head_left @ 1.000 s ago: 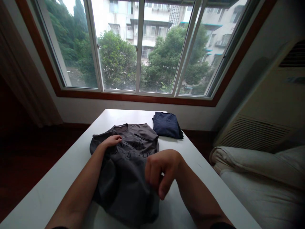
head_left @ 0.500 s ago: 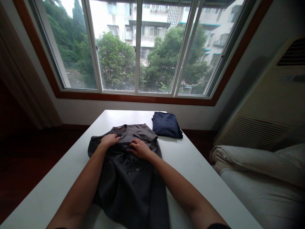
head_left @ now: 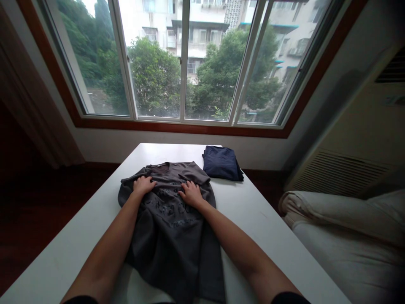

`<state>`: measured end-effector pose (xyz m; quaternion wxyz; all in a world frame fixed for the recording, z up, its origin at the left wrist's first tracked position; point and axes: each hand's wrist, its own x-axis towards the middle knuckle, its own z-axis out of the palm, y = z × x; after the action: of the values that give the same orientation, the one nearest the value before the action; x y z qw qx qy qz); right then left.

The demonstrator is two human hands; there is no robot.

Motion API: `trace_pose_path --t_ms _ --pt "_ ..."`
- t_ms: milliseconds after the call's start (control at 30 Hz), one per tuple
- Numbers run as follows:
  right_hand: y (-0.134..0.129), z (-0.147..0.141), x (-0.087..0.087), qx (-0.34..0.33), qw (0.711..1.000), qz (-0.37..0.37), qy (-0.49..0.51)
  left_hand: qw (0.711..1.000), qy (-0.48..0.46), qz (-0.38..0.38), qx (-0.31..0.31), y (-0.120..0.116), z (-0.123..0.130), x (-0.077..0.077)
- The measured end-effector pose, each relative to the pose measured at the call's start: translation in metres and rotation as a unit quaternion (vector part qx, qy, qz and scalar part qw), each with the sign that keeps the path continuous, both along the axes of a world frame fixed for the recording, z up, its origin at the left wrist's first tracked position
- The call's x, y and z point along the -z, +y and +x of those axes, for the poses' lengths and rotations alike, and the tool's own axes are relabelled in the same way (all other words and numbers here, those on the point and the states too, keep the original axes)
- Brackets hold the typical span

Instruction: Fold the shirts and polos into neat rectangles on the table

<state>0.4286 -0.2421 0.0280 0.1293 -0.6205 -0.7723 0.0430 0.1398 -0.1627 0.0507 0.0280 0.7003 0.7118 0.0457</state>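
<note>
A dark grey shirt (head_left: 171, 240) with black lettering on its chest lies spread on the white table (head_left: 253, 228), its neckline toward the window. My left hand (head_left: 144, 185) rests on the upper left of the chest, fingers stretched over the cloth. On the upper right of the chest lies my right hand (head_left: 191, 193), its fingers spread and touching the fabric. Folds run through the lower part of the shirt, between my forearms. Beyond my right hand sits a folded navy garment (head_left: 221, 163), apart from both hands.
A wide window (head_left: 183, 122) with a wooden frame is behind the table's far end. A beige padded seat (head_left: 341, 236) stands to the right, near a floor-standing air conditioner (head_left: 354, 139). At the far left hangs a curtain (head_left: 34, 97).
My right hand has moved slightly right and its fingers have spread. The chest fabric is flatter, and more of the lettering shows. My left hand has hardly moved along the cloth.
</note>
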Motion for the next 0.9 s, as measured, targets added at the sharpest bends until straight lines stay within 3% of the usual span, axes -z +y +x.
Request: trace_pose_path --t_ms 300,600,800,900 --pt "-0.013 -0.001 -0.015 0.029 0.998 0.037 -0.051 1.0 0.0 -0.007 0.021 0.001 0.001 0.01" --pt "-0.013 -0.004 0.001 0.004 1.0 0.0 -0.009 0.999 -0.04 0.006 0.006 0.001 0.001 0.016" --pt "-0.006 -0.004 -0.002 0.019 1.0 -0.02 0.009 0.997 -0.054 0.046 -0.025 -0.006 0.006 0.017" --pt "0.0 -0.007 -0.004 0.052 0.998 -0.036 0.016 0.989 -0.056 0.111 -0.08 -0.008 -0.003 0.018"
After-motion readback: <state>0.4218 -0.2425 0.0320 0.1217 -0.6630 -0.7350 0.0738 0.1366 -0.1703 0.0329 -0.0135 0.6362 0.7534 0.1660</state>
